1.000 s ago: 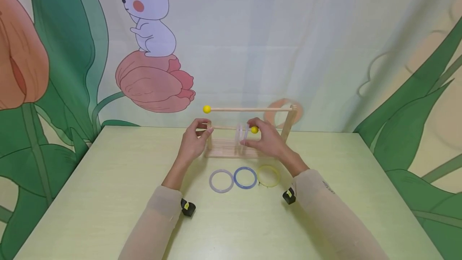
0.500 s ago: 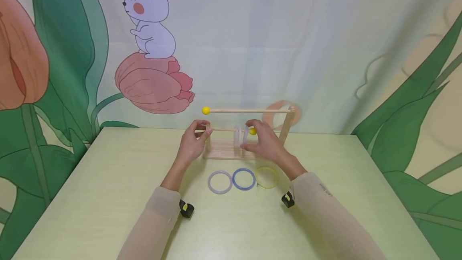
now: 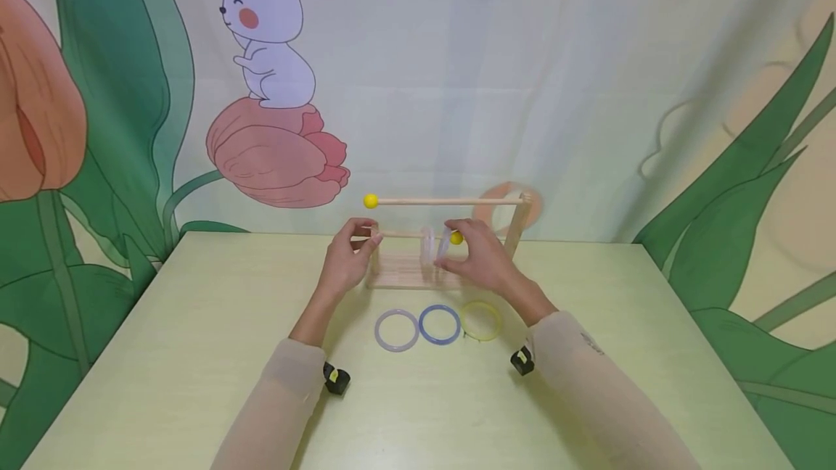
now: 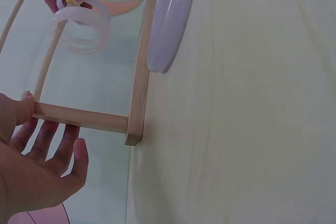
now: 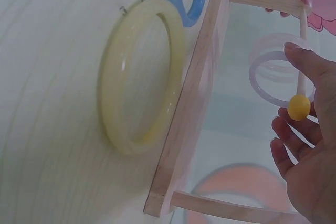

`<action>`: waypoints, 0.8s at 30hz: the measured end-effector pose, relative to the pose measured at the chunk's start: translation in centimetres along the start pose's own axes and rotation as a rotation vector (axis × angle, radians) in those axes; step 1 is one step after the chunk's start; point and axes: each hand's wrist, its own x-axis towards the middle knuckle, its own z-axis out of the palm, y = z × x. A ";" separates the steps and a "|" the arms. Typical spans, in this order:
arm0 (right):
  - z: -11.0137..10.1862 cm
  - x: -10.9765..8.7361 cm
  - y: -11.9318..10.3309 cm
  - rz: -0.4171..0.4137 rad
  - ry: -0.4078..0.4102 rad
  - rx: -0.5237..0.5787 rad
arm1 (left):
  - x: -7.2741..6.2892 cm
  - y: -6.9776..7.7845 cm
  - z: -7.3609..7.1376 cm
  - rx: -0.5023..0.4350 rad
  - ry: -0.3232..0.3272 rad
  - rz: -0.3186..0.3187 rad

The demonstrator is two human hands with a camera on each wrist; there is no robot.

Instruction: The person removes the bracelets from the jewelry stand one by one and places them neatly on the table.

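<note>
My left hand [image 3: 346, 256] grips the top of the short wooden post [image 4: 84, 117] at the left end of a wooden stand, thumb on one side and fingers on the other. From that post a thin lower rod [image 3: 400, 233] runs right to a yellow ball [image 5: 299, 107]. With thumb and fingertips, my right hand [image 3: 483, 256] pinches a lilac ring [image 5: 254, 83] around the rod beside the ball. Pale pink rings [image 3: 427, 246] hang on the same rod, just left of the pinched one. My right fingers partly hide the ball in the head view.
An upper rod [image 3: 451, 201] with a yellow ball [image 3: 371, 201] at its left end reaches from the tall right post [image 3: 518, 220]. On the table before the stand lie a lilac ring [image 3: 377, 339], a blue ring [image 3: 421, 328] and a yellow ring [image 3: 499, 325]. Behind hangs a printed curtain [image 3: 418, 93].
Both hands keep their holds on the post and the lilac ring. The scene has shifted slightly left and down in the head view.
</note>
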 end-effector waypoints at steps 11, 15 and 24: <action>-1.7 -0.9 0.4 -0.016 0.010 0.027 | 0.0 -0.1 0.1 -0.002 0.006 0.003; -2.0 -1.4 0.6 -0.012 0.010 0.014 | 0.0 -0.2 0.2 -0.005 0.004 -0.002; -2.9 -2.3 0.6 -0.019 0.032 0.021 | -0.1 0.0 0.2 -0.004 0.010 0.007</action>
